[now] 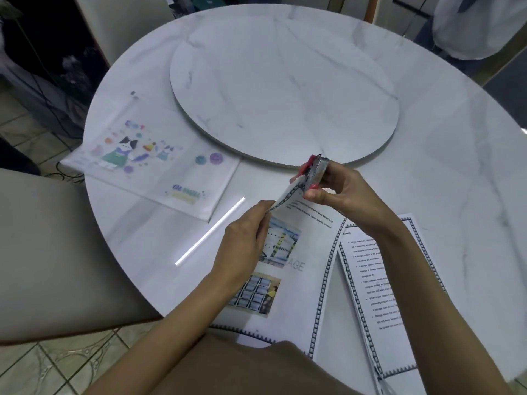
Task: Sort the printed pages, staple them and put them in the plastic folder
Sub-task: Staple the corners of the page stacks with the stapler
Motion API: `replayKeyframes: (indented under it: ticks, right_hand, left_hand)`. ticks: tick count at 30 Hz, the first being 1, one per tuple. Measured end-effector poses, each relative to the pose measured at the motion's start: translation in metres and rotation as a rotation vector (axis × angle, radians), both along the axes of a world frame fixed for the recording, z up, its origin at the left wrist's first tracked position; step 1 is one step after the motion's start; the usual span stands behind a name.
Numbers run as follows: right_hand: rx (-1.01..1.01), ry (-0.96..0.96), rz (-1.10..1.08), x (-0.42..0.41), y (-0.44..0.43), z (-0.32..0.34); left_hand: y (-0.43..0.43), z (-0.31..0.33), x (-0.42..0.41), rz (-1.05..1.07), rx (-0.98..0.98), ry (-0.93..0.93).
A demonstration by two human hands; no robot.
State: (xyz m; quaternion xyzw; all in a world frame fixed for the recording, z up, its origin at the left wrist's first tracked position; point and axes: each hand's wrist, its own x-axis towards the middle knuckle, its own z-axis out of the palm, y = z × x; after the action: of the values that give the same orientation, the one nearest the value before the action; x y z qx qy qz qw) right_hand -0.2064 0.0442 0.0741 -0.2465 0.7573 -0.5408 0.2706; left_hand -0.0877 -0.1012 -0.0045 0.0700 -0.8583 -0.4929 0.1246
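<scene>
Your brown top [256,372] edges the view; beyond it, white printed pages with chain-patterned borders [302,295] lie on the white marble round table [442,166].
Your left hand [242,246] pinches their lifted corner, your right hand [342,195] grips the red-and-silver stapler [315,171] over it. Grey letters "AGE" show. Clear cat-printed plastic folder [159,166] lies left, well apart.

Two hands are in frame, the left hand [245,240] and the right hand [342,192], and one stapler [315,171]. Two sets of printed pages show, the picture set [302,252] and the text set [379,280]; sheets per set cannot be counted. One plastic folder [154,158], one turntable [285,89], one worktop [442,166]; apparently two chairs, the near chair [57,252] and the far chair [128,24].
</scene>
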Motion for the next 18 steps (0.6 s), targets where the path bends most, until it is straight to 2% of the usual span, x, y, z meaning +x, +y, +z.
replayKeyframes:
  ticks: [3, 7, 13, 18]
  right_hand:
    - [0.009, 0.019, 0.011, -0.0004, 0.0000, 0.0018]
    - [-0.078, -0.049, 0.021, -0.0001, 0.0030, 0.0024]
    - [-0.043, -0.034, 0.073, -0.0027, 0.0059, 0.0035]
    - [-0.096, -0.041, 0.059, -0.0043, 0.0084, 0.0028]
  left_hand:
    - [0.0008, -0.0001, 0.0012, -0.014, -0.029, 0.003]
    - [0.0011, 0.0004, 0.0011, -0.016, -0.029, 0.009]
    - [0.0007, 0.0037, 0.0028, -0.015, -0.070, 0.032]
    - [0.0004, 0.0066, 0.0028, -0.012, -0.139, 0.065]
